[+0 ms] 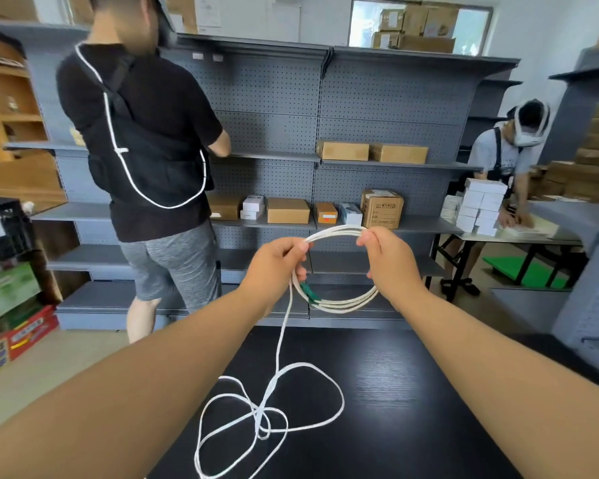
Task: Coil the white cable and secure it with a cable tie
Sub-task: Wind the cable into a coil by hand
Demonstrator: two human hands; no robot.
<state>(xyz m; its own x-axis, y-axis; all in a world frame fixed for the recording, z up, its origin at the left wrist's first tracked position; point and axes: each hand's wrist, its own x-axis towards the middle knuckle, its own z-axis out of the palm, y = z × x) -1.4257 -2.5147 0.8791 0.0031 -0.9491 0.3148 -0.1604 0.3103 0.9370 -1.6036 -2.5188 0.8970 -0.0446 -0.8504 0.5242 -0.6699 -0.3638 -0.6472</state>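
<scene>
Here, left hand [277, 264] and right hand [388, 257] pinch white cable [339, 308] above a black table [412, 409]; grey shelves [377, 98] beyond.

White cable [339, 305] coil between left hand [277, 262] and right hand [388, 257], above black table [412, 409]

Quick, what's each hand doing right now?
Left hand: closed, gripping the coiled white cable.
Right hand: closed, pinching the top of the same cable's coil.

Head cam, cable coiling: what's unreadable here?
1. Cable tie: none seen in head view; possibly off-frame.
2. Green connector: head view, too small, blurred among white cable strands.
3. Cable's free end: head view, loose loops on black table cut by bottom edge.
</scene>
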